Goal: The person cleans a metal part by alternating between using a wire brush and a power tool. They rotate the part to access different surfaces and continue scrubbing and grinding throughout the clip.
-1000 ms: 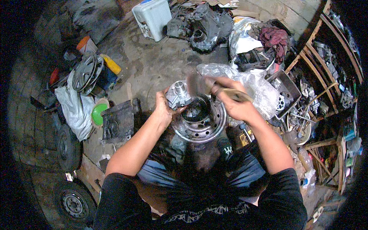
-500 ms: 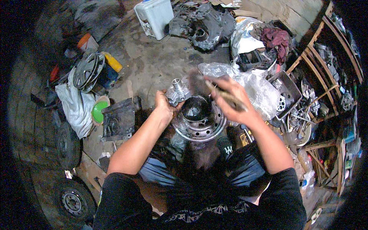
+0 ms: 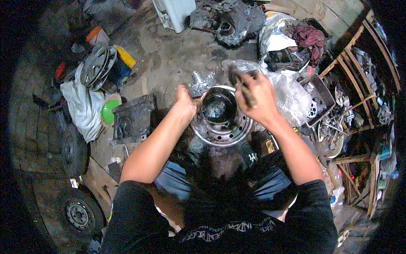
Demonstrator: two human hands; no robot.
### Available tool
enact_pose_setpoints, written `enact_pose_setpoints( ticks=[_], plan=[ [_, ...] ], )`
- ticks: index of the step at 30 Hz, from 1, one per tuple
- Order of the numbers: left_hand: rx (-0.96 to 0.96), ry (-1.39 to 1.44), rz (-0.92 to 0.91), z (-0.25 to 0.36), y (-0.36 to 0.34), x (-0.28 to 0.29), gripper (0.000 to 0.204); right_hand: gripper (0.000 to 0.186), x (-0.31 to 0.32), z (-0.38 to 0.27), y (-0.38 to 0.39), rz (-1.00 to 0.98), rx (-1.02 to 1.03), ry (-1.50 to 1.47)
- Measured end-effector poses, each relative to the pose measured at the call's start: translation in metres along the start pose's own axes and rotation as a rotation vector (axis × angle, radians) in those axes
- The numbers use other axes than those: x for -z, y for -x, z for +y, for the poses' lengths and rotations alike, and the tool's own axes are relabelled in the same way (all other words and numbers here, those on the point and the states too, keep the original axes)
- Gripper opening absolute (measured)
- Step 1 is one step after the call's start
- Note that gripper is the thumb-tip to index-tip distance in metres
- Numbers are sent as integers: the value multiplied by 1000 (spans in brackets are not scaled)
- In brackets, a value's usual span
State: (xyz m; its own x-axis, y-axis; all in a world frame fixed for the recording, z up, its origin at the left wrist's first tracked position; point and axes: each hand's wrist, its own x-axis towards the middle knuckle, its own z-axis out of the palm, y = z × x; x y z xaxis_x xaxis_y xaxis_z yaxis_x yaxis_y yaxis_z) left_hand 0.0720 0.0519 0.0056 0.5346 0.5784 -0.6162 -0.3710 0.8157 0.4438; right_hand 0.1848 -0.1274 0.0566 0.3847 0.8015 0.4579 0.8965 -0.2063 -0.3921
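My left hand (image 3: 185,98) is closed around a silver cast-metal part (image 3: 199,86) with a short round neck pointing up. It holds the part just beyond the left edge of a round container (image 3: 220,87) of dark, shiny liquid. That container rests on an upturned steel wheel rim (image 3: 212,138) between my feet. To the right of the container, my right hand (image 3: 261,98) grips a brush (image 3: 250,100) with a wooden-looking handle. Motion smears the brush's dark head, which is apart from the metal part.
Clear bubble wrap (image 3: 287,99) and a grey bin of metal parts (image 3: 323,101) lie on the right. A greasy gearbox housing (image 3: 226,27) sits at the back beside a white plastic container (image 3: 175,15). Wheel covers (image 3: 98,67) and a green-bladed round piece (image 3: 111,111) are at left.
My right hand has swung the brush away from the metal part, up and to the right. The part stays in my left hand, turned slightly. The whole view has shifted a little.
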Motion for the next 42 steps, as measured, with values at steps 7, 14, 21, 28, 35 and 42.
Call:
enact_pose_setpoints(
  ticks=[7, 14, 21, 28, 35, 42],
  plan=[
    [-94, -68, -16, 3, -30, 15, 45, 38, -15, 2, -1, -18, 144, -15],
    [-172, -130, -101, -5, -8, -1, 45, 47, -12, -2, 14, -22, 222, -133],
    [-198, -152, -74, -6, 0, -8, 42, 45, 9, -9, 0, 84, 340, -123],
    [-218, -234, -34, -19, -3, 1, 41, 44, -13, 23, -10, 25, 60, 5],
    [-263, -290, 18, -27, -24, 12, 49, 49, -11, 2, -9, -119, 36, 165],
    [-698, -733, 261, -25, -39, 8, 49, 41, -25, -9, 14, -250, 141, -68]
  ],
)
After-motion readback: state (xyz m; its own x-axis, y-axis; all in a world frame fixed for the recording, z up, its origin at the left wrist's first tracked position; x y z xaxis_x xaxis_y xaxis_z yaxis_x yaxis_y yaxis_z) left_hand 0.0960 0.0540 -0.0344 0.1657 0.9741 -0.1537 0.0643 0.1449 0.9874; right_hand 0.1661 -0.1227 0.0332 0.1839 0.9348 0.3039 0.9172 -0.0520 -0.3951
